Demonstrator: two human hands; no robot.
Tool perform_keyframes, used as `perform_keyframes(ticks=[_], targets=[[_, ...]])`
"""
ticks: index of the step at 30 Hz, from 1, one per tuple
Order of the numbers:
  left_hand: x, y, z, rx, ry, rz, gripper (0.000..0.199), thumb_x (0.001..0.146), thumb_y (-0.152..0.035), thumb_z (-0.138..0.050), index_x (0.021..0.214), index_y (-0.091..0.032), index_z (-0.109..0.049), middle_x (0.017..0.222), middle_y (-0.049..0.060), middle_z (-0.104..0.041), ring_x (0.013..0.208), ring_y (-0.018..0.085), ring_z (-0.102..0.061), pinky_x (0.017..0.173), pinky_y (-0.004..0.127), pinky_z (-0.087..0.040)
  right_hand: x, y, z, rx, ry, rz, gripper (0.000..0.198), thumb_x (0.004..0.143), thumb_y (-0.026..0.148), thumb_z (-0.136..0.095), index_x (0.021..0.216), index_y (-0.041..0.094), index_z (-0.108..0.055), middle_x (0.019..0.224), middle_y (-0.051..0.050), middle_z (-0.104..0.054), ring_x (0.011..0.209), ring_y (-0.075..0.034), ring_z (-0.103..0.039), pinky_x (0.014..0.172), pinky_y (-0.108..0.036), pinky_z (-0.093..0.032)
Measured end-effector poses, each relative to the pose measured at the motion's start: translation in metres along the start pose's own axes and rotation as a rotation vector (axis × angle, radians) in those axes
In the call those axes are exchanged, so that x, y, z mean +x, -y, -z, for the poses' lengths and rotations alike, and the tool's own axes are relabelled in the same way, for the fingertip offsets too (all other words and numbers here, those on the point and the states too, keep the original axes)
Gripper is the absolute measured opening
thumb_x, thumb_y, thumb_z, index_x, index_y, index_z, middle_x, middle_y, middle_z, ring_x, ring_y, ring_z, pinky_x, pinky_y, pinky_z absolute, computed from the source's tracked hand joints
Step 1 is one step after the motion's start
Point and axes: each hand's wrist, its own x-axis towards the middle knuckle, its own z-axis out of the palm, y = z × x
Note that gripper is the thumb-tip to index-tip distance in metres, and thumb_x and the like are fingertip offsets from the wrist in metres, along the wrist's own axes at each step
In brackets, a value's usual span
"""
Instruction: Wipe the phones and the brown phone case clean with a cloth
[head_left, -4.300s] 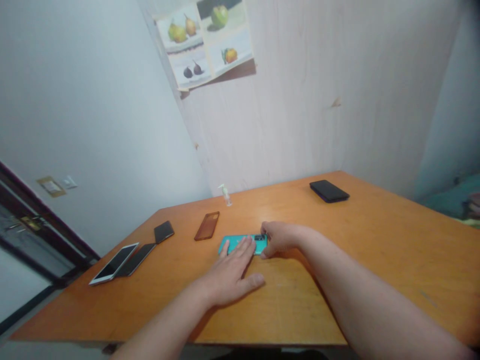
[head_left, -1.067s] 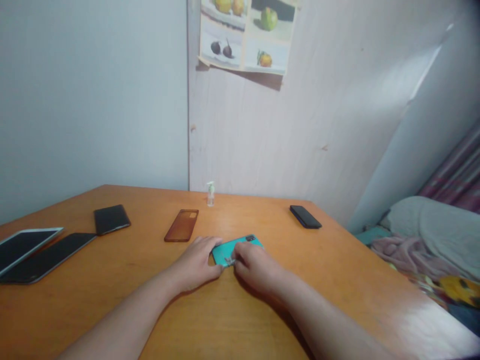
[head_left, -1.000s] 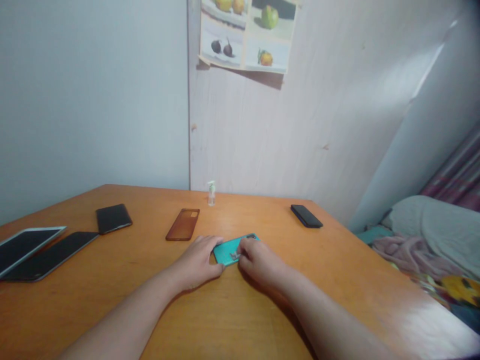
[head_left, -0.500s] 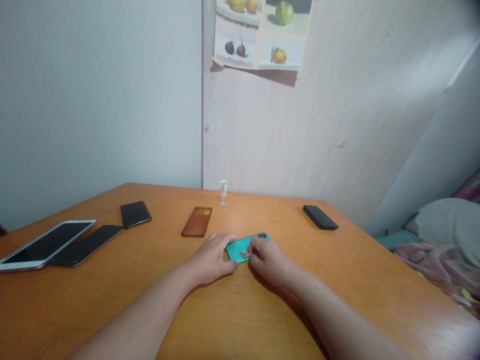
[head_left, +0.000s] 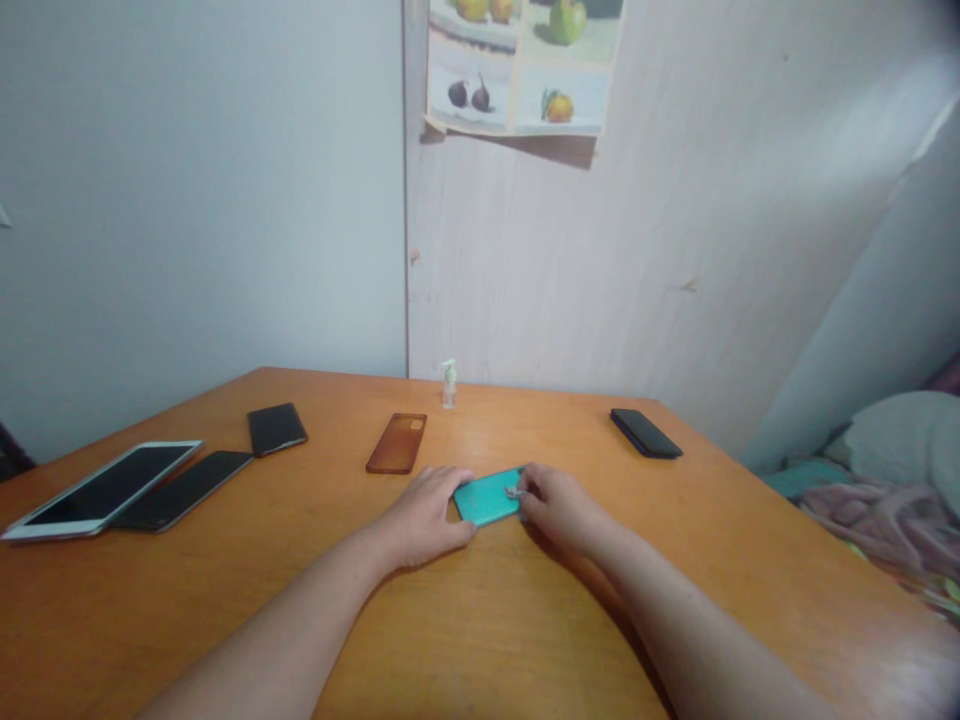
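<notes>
A turquoise phone (head_left: 487, 499) lies back side up on the table, tilted slightly up to the right. My left hand (head_left: 429, 515) grips its left end, thumb at the near edge and fingers at the far edge. Pinched in the closed fingers of my right hand (head_left: 559, 507) is a crumpled whitish tissue (head_left: 514, 492), pressed on the phone's back near its right end. That hand covers the phone's right end, camera included. Behind the phone lies a brown translucent phone case (head_left: 397, 443). A small clear pump bottle (head_left: 449, 386) stands farther back.
On the left of the wooden table (head_left: 450, 640) lie a white tablet (head_left: 105, 490), a long dark phone (head_left: 184, 490) and a smaller black device (head_left: 277, 429). Another dark phone-like item (head_left: 645, 433) is at the back right. Bedding (head_left: 885, 490) shows beyond the right edge.
My right hand has slid right along the phone's back with the tissue, uncovering its middle and covering the camera end. My left hand keeps its grip. The view has shifted slightly.
</notes>
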Motion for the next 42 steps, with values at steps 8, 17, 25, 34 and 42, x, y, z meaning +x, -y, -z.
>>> perform_keyframes(ticks=[8,17,25,34,42], targets=[[-0.002,0.005,0.01,0.117,-0.019,0.106,0.055,0.074,-0.055,-0.067,0.117,-0.022,-0.061,0.121,0.011,-0.06,0.116,0.033,-0.051,0.097,0.044,-0.042,0.017,-0.033,0.009,-0.058,-0.13,-0.148,0.006,0.08,0.02,-0.057,0.08,0.018,-0.062,0.083,-0.005,-0.056,0.073,-0.015,-0.052,0.062,-0.024,-0.032],[-0.001,0.001,0.006,0.11,0.041,0.118,0.046,0.075,-0.053,-0.065,0.108,-0.02,-0.059,0.119,0.011,-0.058,0.116,0.031,-0.05,0.097,0.041,-0.04,0.022,-0.037,0.002,0.038,-0.223,-0.148,0.005,0.079,0.017,-0.055,0.074,0.018,-0.057,0.07,-0.001,-0.061,0.067,-0.014,-0.052,0.057,-0.024,-0.03],[-0.003,-0.008,0.0,-0.03,-0.083,0.118,0.047,0.067,-0.034,-0.072,0.108,-0.023,-0.051,0.106,0.005,-0.06,0.104,0.027,-0.056,0.088,0.037,-0.043,0.025,-0.032,0.009,0.291,-0.458,-0.136,0.012,0.081,0.027,-0.053,0.08,0.019,-0.062,0.07,-0.001,-0.063,0.066,-0.017,-0.057,0.059,-0.026,-0.038],[-0.002,-0.016,0.002,-0.212,-0.14,0.073,0.034,0.077,-0.017,-0.058,0.109,-0.022,-0.05,0.078,-0.003,-0.058,0.071,0.015,-0.057,0.066,0.026,-0.041,0.022,-0.031,0.019,0.313,-0.474,-0.087,0.022,0.083,0.03,-0.051,0.085,0.018,-0.069,0.082,-0.004,-0.07,0.072,-0.018,-0.061,0.066,-0.029,-0.045],[-0.001,-0.019,-0.004,-0.317,-0.225,0.057,0.03,0.078,-0.013,-0.057,0.106,-0.022,-0.05,0.087,-0.001,-0.065,0.075,0.014,-0.06,0.069,0.025,-0.043,0.002,0.013,0.008,0.181,-0.417,0.304,0.019,0.088,0.016,-0.049,0.09,0.02,-0.067,0.09,-0.005,-0.067,0.085,-0.017,-0.061,0.077,-0.028,-0.046]])
